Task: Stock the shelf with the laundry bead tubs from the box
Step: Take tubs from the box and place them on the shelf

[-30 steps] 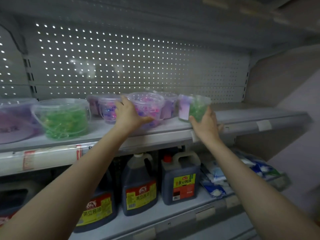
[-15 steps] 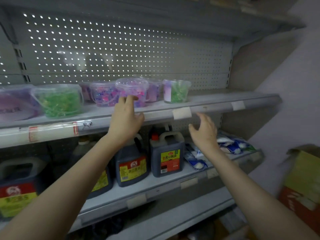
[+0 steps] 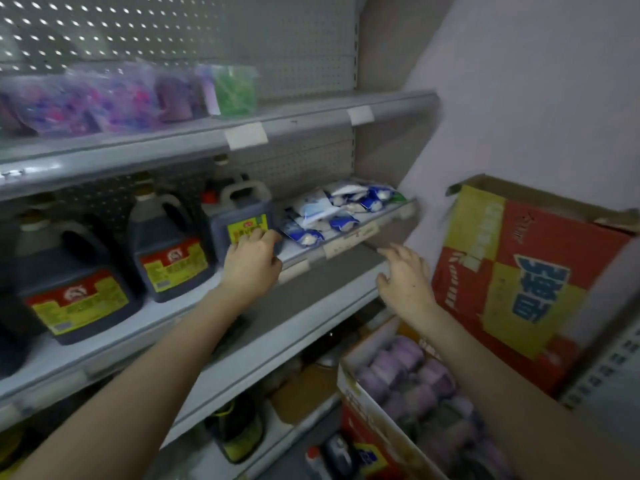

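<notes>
Clear laundry bead tubs stand in a row on the upper grey shelf [image 3: 311, 114]: pink-purple ones [image 3: 104, 98] and a green one [image 3: 233, 90] at the row's right end. An open cardboard box [image 3: 360, 403] at the lower right holds several purple tubs [image 3: 408, 375]. My left hand [image 3: 251, 263] hangs empty in front of the middle shelf, fingers loosely curled. My right hand [image 3: 405, 275] is also empty, fingers apart, above the box's near corner. The image is blurred by motion.
Dark soy sauce jugs [image 3: 169, 251] line the middle shelf, with blue-white packets [image 3: 332, 213] to their right. A red-and-yellow carton [image 3: 526, 282] stands at the right against the wall. More bottles [image 3: 235, 431] sit on the bottom shelf.
Both hands let go of the tubs on the upper shelf and dropped down and right. My view swung down to the right, bringing the box of tubs into sight.
</notes>
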